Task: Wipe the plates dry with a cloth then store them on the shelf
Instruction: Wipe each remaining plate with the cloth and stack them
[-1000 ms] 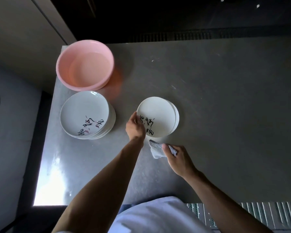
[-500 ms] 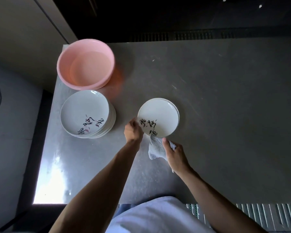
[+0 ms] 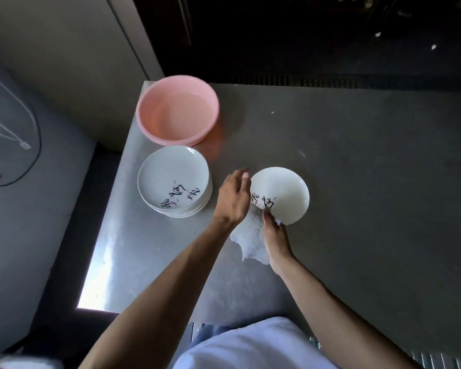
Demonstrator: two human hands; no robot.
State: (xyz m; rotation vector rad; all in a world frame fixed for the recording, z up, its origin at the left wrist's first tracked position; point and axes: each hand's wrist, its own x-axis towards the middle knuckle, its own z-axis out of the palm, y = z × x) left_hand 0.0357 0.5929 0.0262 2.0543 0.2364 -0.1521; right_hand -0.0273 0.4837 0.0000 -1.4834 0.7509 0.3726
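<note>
Your right hand (image 3: 274, 231) pinches the cloth (image 3: 248, 237) onto the plate (image 3: 285, 193) rim; your left hand (image 3: 233, 199), fingers loose, touches its edge.

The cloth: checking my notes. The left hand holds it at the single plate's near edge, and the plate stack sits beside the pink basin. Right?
No: the head view shows the right hand holding the cloth at the near edge of the single plate; the left hand is at its left rim. The plate stack does sit beside the pink basin.
</note>
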